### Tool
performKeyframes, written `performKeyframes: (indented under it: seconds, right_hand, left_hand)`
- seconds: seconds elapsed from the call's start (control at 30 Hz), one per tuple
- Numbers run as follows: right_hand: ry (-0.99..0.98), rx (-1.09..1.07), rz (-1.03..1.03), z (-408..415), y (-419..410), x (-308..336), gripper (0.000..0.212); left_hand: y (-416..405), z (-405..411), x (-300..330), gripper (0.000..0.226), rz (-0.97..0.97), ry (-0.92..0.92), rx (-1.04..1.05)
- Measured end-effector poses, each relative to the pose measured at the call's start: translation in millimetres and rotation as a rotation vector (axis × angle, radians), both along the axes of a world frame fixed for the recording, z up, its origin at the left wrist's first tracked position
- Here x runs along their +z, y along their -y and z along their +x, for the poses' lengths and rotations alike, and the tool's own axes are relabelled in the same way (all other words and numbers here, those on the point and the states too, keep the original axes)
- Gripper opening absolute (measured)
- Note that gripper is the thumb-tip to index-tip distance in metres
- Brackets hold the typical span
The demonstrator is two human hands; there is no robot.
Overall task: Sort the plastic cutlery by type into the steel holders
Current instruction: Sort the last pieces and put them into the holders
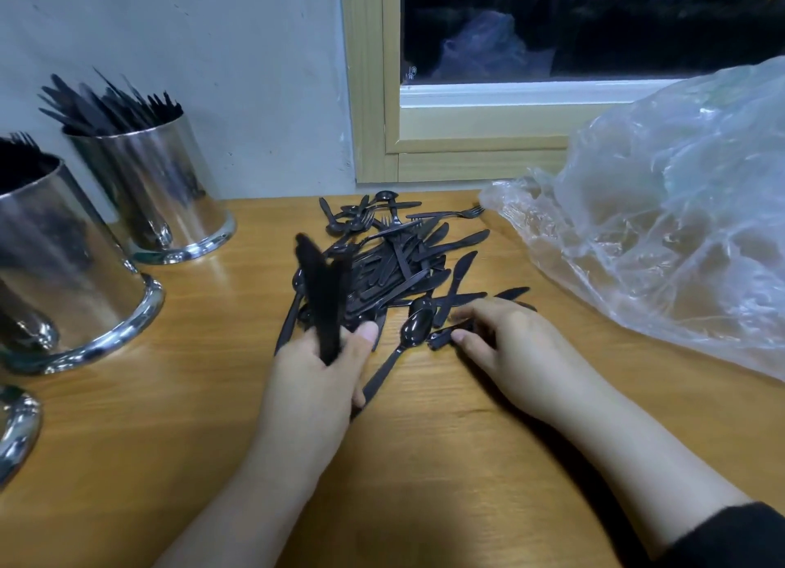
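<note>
Cutlery bundle (323,295) upright in left hand (316,380); right hand (505,342) pinches another piece.

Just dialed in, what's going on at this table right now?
A person is sorting black plastic cutlery. The left hand grips a bundle of knives held upright, while the right hand pinches another piece at the near edge of the loose pile on the wooden table. At left, two steel holders already hold cutlery; a third is barely in view. A clear plastic bag lies on the right.
</note>
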State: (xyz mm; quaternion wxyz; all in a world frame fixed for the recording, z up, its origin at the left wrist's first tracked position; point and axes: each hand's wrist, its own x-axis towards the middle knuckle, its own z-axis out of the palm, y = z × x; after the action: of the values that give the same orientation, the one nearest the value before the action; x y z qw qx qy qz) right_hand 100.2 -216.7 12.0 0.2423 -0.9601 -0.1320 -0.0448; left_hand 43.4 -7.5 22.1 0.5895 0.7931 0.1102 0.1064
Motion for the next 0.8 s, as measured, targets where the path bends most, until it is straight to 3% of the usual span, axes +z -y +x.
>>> performKeyframes:
  seconds: [0.07,0.2,0.43,0.63,0.7,0.8]
  right_hand:
    - [-0.002,-0.013,-0.007,-0.5,-3.1,0.3,0.013]
    - [-0.027,-0.095,0.032,-2.8,-4.7,3.1,0.015]
    - [-0.046,-0.174,0.049,-2.6,-2.4,12.0,0.006]
    - [-0.04,-0.258,0.062,-2.0,3.3,15.2,0.016]
    - [0.016,-0.276,0.163,-2.5,5.2,16.5,0.016]
    - [0.104,-0.168,0.474,-11.0,-7.9,22.2,0.013]
  left_hand:
    - [-0.8,1.2,-6.1,0.041,0.02,-0.015,-0.044]
    - [-3.4,5.1,-10.4,0.03,-0.096,-0.007,0.002]
    - [-2.5,3.3,-9.1,0.035,-0.165,0.001,0.0]
    - [-1.6,2.7,-8.6,0.029,-0.257,0.018,-0.029]
    - [-1.3,2.9,-8.2,0.031,-0.251,0.041,-0.041]
    - [2.9,2.2,-4.2,0.027,-0.376,0.036,-0.054]
